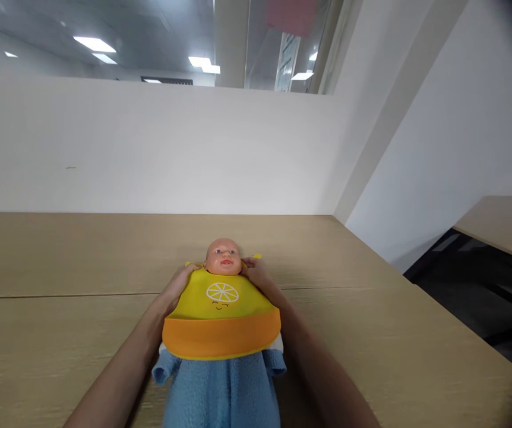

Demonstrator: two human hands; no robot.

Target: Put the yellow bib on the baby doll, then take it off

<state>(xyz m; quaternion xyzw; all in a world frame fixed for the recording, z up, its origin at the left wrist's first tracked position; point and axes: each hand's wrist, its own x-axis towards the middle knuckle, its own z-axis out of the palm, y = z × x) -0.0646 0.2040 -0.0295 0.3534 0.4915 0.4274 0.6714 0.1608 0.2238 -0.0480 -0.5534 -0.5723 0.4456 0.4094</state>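
Observation:
A baby doll [223, 252] in fuzzy blue clothes [223, 392] lies face up on the wooden table. Over its chest is a yellow bib [198, 306] with a white citrus slice and a smiling face printed on it. The bib's lower edge has an orange catch pocket [223, 337]. My left hand [182, 282] grips the bib's upper edge beside the doll's neck, some fingers out of sight. On the other side of the neck, my right hand [257, 273] pinches the bib's neck band, and a yellow strap end [256, 256] shows just beyond it. The band behind the neck is hidden.
The table [82, 255] has a seam running across it. Behind stands a white partition [158, 148] with glass above, and a white wall [434, 131] rises at the right. Past the table's right edge are a dark gap [470, 291] and another wooden surface [509, 223].

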